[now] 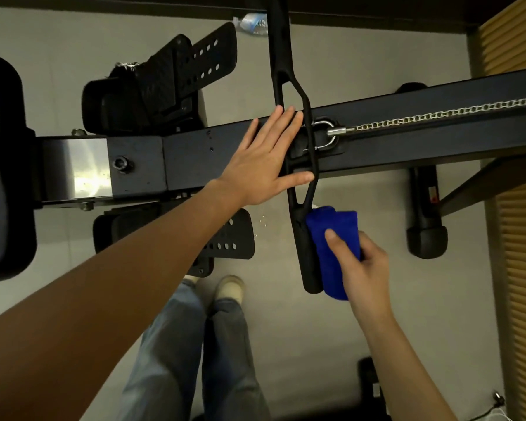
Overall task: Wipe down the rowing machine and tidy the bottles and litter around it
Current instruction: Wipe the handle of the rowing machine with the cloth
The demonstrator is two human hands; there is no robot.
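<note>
Blue folded cloth (pixel 334 247) clasped in our right hand (pixel 362 268) against black rowing handle (pixel 304 238); left hand (pixel 264 165) flat, fingers spread, on dark rail (pixel 195 153).

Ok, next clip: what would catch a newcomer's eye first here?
The bright blue cloth, gripped by the right hand against the near end of the black rowing handle. Then the left hand, spread flat on the dark rail mid-frame, and the silver chain running right.

2 footrests (pixel 176 83), 1 cloth (pixel 331 238), 1 bottle (pixel 252 23)
</note>
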